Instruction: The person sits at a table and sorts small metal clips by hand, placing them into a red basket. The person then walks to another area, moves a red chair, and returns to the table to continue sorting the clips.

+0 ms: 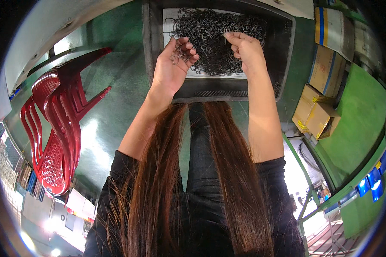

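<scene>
A tangled heap of thin, dark, curved wire hooks lies on a white sheet inside a black plastic crate. My left hand is turned palm up over the crate's left part, its fingers curled around several loose wire hooks. Over the right part of the heap, my right hand is closed, with thumb and forefinger pinched together. Whatever sits between those fingertips is too small to make out against the dark heap.
A red plastic chair stands on the green floor to the left. On the right are stacked cardboard boxes beside a green-topped table. Long hair hangs down between my forearms, close to the crate's near edge.
</scene>
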Available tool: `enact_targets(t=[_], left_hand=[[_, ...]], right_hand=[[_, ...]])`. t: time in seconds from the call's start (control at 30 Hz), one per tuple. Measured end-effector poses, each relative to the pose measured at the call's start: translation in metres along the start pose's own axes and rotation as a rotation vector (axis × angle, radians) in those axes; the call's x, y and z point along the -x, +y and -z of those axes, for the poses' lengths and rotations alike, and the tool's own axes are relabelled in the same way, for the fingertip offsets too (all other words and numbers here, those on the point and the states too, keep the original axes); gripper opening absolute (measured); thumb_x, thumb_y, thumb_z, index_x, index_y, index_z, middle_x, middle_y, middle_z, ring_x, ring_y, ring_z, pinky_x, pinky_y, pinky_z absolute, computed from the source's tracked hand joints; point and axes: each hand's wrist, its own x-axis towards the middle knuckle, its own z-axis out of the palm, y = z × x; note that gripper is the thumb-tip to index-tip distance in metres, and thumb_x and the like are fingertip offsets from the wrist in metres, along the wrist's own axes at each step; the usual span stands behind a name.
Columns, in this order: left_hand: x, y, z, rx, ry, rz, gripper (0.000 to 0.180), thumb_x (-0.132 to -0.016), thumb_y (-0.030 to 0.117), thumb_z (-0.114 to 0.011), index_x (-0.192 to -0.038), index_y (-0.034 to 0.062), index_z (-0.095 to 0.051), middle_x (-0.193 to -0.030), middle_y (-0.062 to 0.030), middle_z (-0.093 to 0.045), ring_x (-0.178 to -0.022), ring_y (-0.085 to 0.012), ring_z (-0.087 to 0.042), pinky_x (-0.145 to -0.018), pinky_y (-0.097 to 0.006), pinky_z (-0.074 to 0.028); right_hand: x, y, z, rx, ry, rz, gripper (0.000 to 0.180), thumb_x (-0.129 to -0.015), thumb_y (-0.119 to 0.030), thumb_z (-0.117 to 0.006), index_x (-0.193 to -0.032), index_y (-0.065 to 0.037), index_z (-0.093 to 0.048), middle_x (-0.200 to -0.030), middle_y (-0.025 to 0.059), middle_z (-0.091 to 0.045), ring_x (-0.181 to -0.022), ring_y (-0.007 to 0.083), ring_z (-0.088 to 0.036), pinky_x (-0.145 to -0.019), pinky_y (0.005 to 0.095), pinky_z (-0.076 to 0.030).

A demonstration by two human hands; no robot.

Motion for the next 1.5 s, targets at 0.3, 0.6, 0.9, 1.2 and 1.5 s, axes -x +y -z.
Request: enact_targets(t=[0.3,0.6,0.9,1.2,1.5], left_hand=[[0.000,-0.005,-0.005,-0.096,0.128,0.097,0.028,-0.093,0.026,-0.040,-0.098,0.0005,-0.051,-0.089,-0.0084,-0.055,-0.082,-0.0203,-0.054,-0.076,-0.034,-0.046],[-0.002,-0.002,0.006,-0.023,0.100,0.046,0.029,-0.094,0.027,-0.039,-0.097,0.0006,-0.052,-0.087,-0.0088,-0.054,-0.078,-0.0191,-0.052,-0.071,-0.032,-0.045],[-0.002,-0.003,0.001,-0.021,0.151,-0.032,0.025,-0.093,0.026,-0.042,-0.094,0.0027,-0.050,-0.081,-0.0057,-0.050,-0.074,-0.0168,-0.049,-0.069,-0.030,-0.044],[0.009,0.003,-0.008,-0.043,0.010,0.108,0.020,-0.094,0.023,-0.041,-0.093,0.0042,-0.048,-0.077,-0.0023,-0.045,-0.070,-0.0137,-0.044,-0.062,-0.026,-0.040],[0.054,0.053,-0.017,-0.033,-0.132,0.063,0.021,-0.094,0.026,-0.039,-0.092,0.0076,-0.050,-0.075,-0.0002,-0.044,-0.068,-0.0114,-0.040,-0.058,-0.024,-0.036]], right_hand=[[0.031,-0.005,-0.009,-0.144,-0.217,-0.068,0.017,-0.077,-0.017,-0.066,-0.085,-0.002,-0.067,-0.063,-0.0036,-0.054,-0.055,0.0046,-0.042,-0.049,0.0201,-0.035],[0.026,0.006,-0.010,0.892,0.150,0.521,0.015,-0.074,-0.016,-0.062,-0.089,-0.016,-0.066,-0.084,0.0087,-0.057,-0.074,0.0285,-0.060,-0.064,0.0377,-0.048],[0.027,0.013,0.017,0.734,0.223,0.429,0.015,-0.075,-0.017,-0.063,-0.089,-0.013,-0.065,-0.086,0.0091,-0.057,-0.077,0.0271,-0.059,-0.068,0.0372,-0.046],[0.070,0.024,0.035,0.716,0.654,0.664,0.031,-0.076,-0.006,-0.060,-0.106,-0.008,-0.055,-0.102,0.0127,-0.051,-0.098,0.0265,-0.048,-0.083,0.0386,-0.039],[0.135,0.054,0.019,-0.734,0.404,-0.341,0.054,-0.078,-0.022,-0.066,-0.122,-0.006,-0.039,-0.117,0.0120,-0.047,-0.103,0.0208,-0.051,-0.078,0.0405,-0.049]])
